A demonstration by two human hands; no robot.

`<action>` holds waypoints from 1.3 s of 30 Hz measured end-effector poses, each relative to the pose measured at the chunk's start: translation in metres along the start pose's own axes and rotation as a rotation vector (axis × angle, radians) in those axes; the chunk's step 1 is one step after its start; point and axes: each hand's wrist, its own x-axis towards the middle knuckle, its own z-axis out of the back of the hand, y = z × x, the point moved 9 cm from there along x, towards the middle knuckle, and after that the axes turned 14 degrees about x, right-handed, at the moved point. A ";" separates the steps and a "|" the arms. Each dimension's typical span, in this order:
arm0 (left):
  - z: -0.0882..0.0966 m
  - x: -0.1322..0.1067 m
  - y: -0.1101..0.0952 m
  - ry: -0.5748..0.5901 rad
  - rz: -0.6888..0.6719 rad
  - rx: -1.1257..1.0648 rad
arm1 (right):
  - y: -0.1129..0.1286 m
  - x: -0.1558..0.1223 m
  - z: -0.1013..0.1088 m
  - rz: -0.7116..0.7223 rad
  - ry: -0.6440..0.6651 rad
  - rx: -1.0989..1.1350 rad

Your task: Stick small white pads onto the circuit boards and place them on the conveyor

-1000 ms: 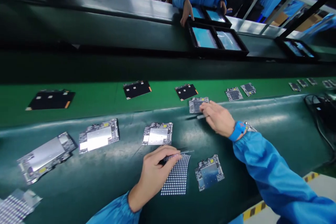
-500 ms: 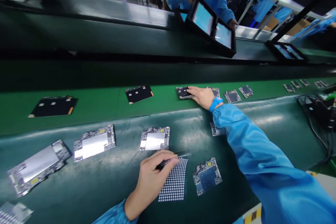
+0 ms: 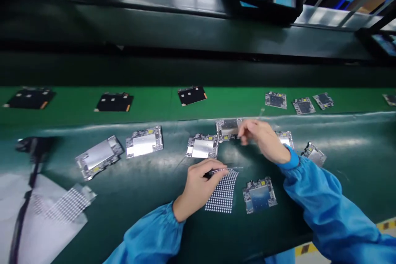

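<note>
My left hand [image 3: 201, 185] is closed around a thin tweezers-like tool [image 3: 233, 168], its slim end pointing right. Below its fingers hangs a sheet of round white dots [image 3: 222, 196]; whether the fingers pinch the sheet too is hidden. My right hand [image 3: 261, 136], its fingers bent and a little blurred, is at the right edge of a circuit board [image 3: 228, 129] with a silvery shield. Contact with that board is unclear. Another circuit board [image 3: 202, 147] lies against its lower left corner. To the right of the dot sheet rests a board with a bluish shield [image 3: 260, 197].
More circuit boards lie left [image 3: 144, 143] and right [image 3: 314, 154] on the dark green mat. Black-covered boards [image 3: 114, 102] and bare boards [image 3: 276, 100] sit on the green belt [image 3: 154, 103]. White sheeting [image 3: 58, 235] and a black stand [image 3: 31, 181] are at left.
My right hand has come back from the belt, and the board it touched there is now on the mat. My left hand keeps its hold. The camera view has shifted left and down.
</note>
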 end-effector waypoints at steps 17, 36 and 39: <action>-0.001 0.000 -0.003 0.011 -0.010 -0.054 | -0.010 -0.058 -0.034 -0.059 -0.060 0.276; -0.001 -0.001 -0.001 0.009 -0.010 -0.037 | -0.007 -0.044 -0.020 -0.086 -0.168 0.216; -0.001 0.000 -0.001 0.011 -0.003 -0.027 | -0.015 -0.020 -0.004 -0.067 -0.292 0.220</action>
